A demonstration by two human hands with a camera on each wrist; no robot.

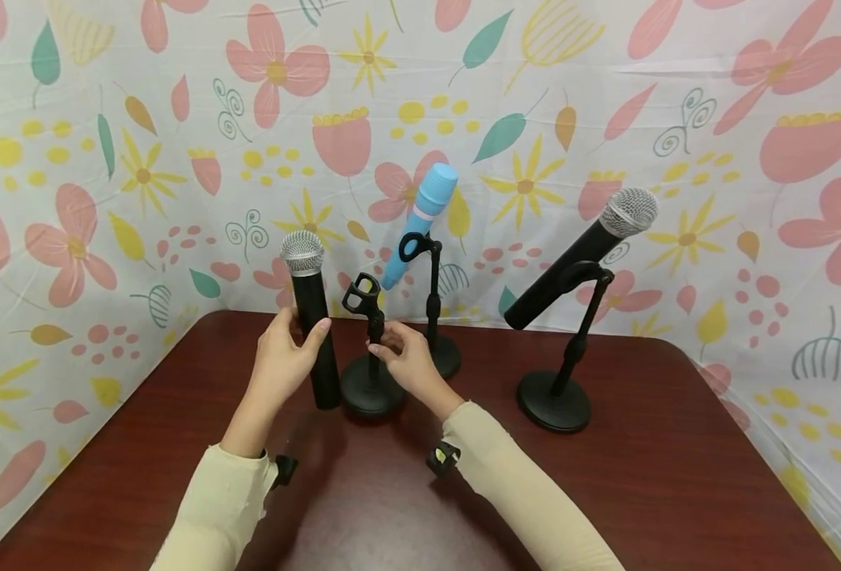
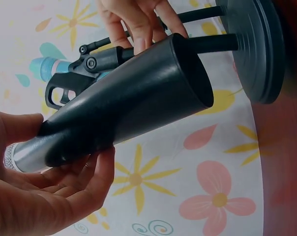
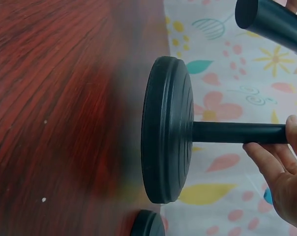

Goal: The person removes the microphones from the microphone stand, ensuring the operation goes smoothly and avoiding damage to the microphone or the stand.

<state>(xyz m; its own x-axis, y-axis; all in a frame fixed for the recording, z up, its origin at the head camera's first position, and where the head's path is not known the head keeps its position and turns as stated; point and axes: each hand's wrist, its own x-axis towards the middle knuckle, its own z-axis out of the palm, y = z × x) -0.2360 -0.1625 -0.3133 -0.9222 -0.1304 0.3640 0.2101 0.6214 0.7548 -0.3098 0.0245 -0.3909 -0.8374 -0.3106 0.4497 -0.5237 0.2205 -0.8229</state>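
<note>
My left hand point(image 1: 284, 357) grips a black microphone point(image 1: 313, 317) by its body. The microphone stands nearly upright with its silver mesh head on top; in the left wrist view its open bottom end point(image 2: 193, 71) shows. My right hand point(image 1: 413, 361) pinches the pole of a small black microphone stand point(image 3: 237, 132), just to the right of the microphone. Atop this stand is a vacant black clip point(image 1: 363, 293). In the right wrist view its round base point(image 3: 168, 130) appears at the table's edge line; whether it touches the tabletop I cannot tell.
Behind my right hand, a blue microphone point(image 1: 420, 226) leans in the ring of another stand point(image 1: 433, 305). Farther right, a black microphone point(image 1: 570, 266) rests tilted on a third stand point(image 1: 554, 400). A flowered cloth point(image 1: 249, 159) hangs behind the dark red table point(image 1: 648, 476).
</note>
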